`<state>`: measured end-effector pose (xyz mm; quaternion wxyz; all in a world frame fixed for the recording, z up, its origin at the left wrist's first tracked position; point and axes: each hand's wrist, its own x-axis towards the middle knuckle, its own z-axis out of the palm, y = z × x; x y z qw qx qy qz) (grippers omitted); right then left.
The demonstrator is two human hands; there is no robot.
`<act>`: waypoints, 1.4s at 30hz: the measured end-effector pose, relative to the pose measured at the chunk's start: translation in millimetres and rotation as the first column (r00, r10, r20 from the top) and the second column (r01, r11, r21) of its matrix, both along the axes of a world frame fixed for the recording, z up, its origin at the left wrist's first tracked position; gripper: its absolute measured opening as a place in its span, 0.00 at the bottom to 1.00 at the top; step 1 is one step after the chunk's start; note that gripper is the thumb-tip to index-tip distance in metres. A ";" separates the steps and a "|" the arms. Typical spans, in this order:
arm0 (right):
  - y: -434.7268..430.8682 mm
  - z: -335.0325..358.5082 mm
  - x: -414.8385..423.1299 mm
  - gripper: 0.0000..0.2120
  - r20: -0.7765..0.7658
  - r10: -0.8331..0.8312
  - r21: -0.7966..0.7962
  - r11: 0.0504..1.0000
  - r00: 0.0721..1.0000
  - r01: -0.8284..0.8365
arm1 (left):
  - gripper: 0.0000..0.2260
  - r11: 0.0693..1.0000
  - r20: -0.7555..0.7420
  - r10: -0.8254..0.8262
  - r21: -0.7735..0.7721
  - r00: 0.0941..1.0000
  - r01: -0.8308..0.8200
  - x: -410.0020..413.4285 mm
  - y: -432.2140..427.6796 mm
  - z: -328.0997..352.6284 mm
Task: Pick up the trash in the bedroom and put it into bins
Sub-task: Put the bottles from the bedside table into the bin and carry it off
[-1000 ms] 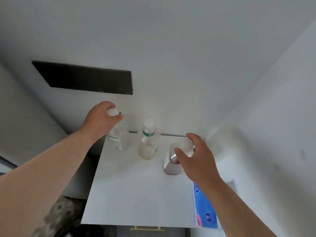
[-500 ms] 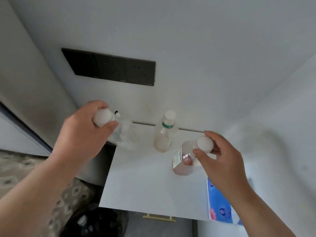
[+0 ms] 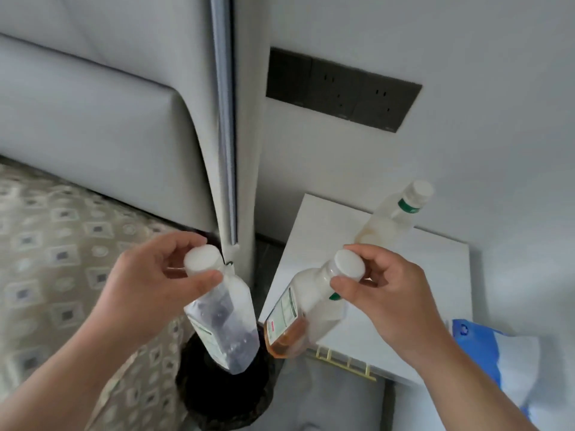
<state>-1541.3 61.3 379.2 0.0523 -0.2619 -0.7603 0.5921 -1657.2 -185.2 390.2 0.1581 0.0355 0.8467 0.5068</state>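
**Bottles lifted off the table, now at the bin**

Bottles are the trash here, and two of them are in the air. A second ago both stood on the white table (image 3: 435, 262) with a hand just closing on each cap. Now the left hand (image 3: 149, 281) pinches the cap of the clear bottle (image 3: 222, 325), which hangs at a slant in the lower middle of the frame, its base right over the black bin (image 3: 199, 405). The right hand (image 3: 395, 293) grips the neck and cap of the tea bottle (image 3: 305, 309). That one tilts down and left, its amber-filled base past the table's front edge and close beside the bin's rim.

The view has also swung left and down, bringing the bed (image 3: 62, 244) and the bin into frame.

The pickup looks finished for these two, and only the drop remains. The clear bottle seems lined up to go in first; the tea bottle probably needs a little more travel to the left. The bin's inside is too dark to tell what it holds.

A third bottle (image 3: 395, 213) stands on the table at right, near the wall, and will likely need another trip.
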 end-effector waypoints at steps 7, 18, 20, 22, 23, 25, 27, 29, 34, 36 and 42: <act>-68.9 -61.5 -23.8 0.18 0.110 0.150 0.051 0.986 0.983 -0.157 | 0.17 0.991 0.042 0.092 -0.098 0.995 -0.088 6.8 -67.0 -65.7; -135.6 -202.2 -38.1 0.16 0.296 0.252 0.121 0.947 0.921 -0.298 | 0.11 0.968 0.131 0.122 -0.233 0.984 -0.089 18.0 -89.6 -224.9; -146.4 -225.0 -38.3 0.17 0.317 0.246 0.127 0.946 0.916 -0.298 | 0.10 0.961 0.145 0.114 -0.266 0.983 -0.072 21.6 -92.3 -247.7; -154.5 -247.8 -36.9 0.16 0.335 0.237 0.128 0.947 0.912 -0.294 | 0.10 0.956 0.186 0.107 -0.290 0.977 -0.049 27.1 -92.6 -270.7; -157.3 -258.2 -36.5 0.15 0.342 0.229 0.124 0.950 0.912 -0.285 | 0.10 0.953 0.212 0.103 -0.301 0.972 -0.035 29.4 -92.5 -280.7; -161.0 -277.9 -35.5 0.14 0.366 0.199 0.125 0.957 0.909 -0.260 | 0.14 0.946 0.248 0.082 -0.324 0.965 0.003 33.4 -91.8 -299.9; -164.4 -294.8 -36.2 0.13 0.394 0.183 0.104 0.965 0.901 -0.241 | 0.17 0.944 0.254 0.072 -0.330 0.965 0.016 36.5 -91.2 -317.2; -168.9 -307.7 -39.6 0.13 0.416 0.190 0.073 0.968 0.889 -0.241 | 0.16 0.943 0.260 0.071 -0.333 0.963 0.020 37.8 -91.7 -329.9; -175.3 -335.5 -51.2 0.10 0.534 0.281 0.048 0.932 0.798 -0.360 | 0.11 0.913 0.298 0.041 -0.399 0.954 0.085 36.9 -88.2 -359.6; -174.4 -347.5 -50.0 0.09 0.566 0.283 0.059 0.923 0.774 -0.381 | 0.12 0.905 0.306 0.042 -0.415 0.951 0.094 34.2 -87.4 -368.5; -175.8 -373.8 -55.3 0.10 0.587 0.298 0.125 0.885 0.753 -0.448 | 0.21 0.888 0.338 -0.065 -0.410 0.939 0.209 25.2 -76.7 -387.7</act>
